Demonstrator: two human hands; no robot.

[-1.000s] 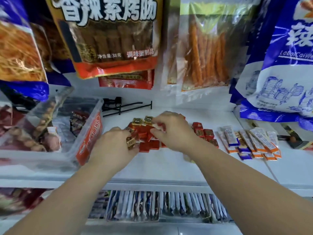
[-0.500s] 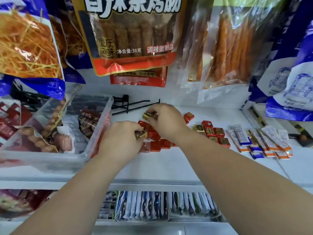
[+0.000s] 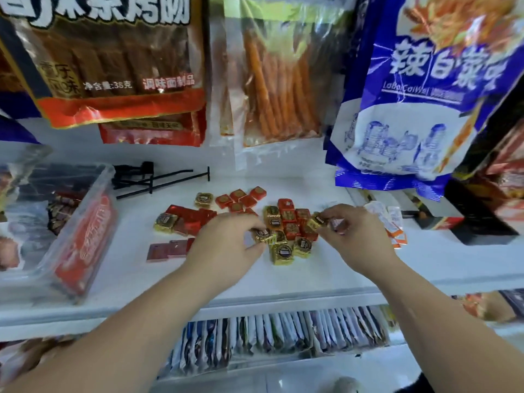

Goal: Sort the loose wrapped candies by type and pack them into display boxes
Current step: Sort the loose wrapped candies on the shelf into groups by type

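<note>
Small square wrapped candies lie on a white shelf (image 3: 297,273). A cluster of gold candies (image 3: 283,252) and red candies (image 3: 292,214) sits at the centre. More red candies (image 3: 243,198) and a gold one (image 3: 166,222) lie to the left. My left hand (image 3: 224,245) pinches a gold candy (image 3: 263,235) at the cluster's left edge. My right hand (image 3: 351,236) pinches another gold candy (image 3: 317,221) at the cluster's right edge.
A clear plastic display box (image 3: 82,236) with a red label stands at the left, holding wrapped snacks. Black hanging hooks (image 3: 158,180) lie at the back. White-and-orange sachets (image 3: 394,222) lie right of my right hand. Large snack bags (image 3: 425,89) hang above. Packets fill the lower shelf (image 3: 283,336).
Both hands have moved right from the left pile of red candies to the gold and red cluster, each carrying a gold candy. The view has swung to the right.
</note>
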